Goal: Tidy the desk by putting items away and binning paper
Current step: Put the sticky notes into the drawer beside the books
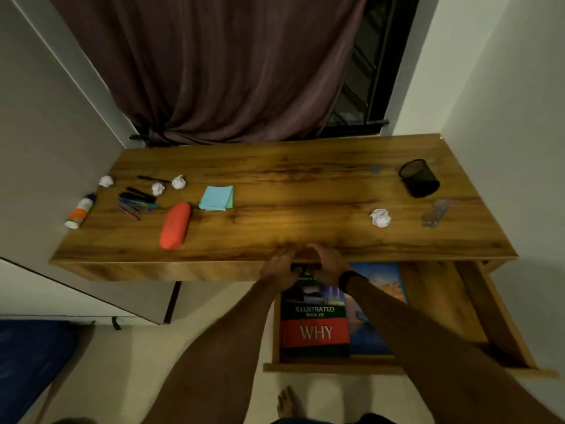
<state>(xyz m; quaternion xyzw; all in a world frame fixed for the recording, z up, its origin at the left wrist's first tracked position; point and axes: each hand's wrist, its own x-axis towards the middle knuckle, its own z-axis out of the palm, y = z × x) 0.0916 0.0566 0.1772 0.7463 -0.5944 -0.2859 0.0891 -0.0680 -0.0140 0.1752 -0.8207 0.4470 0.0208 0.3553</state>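
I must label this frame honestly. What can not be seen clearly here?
Head view only:
- Top of the WHY book: covered by both hands and the desk edge.
- Left hand fingers: blurred, grip unclear.
- Blue book: crossed by the right forearm.
- Clear object: blurred.

Orange pencil case (175,226), blue notepad (216,198)

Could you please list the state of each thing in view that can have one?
Drawer: pulled open.
WHY book: flat in drawer.
Mesh pen cup: tipped over, apparently empty.
Orange pencil case: closed.
Glue stick: lying down.
Left hand: open.
Right hand: open.
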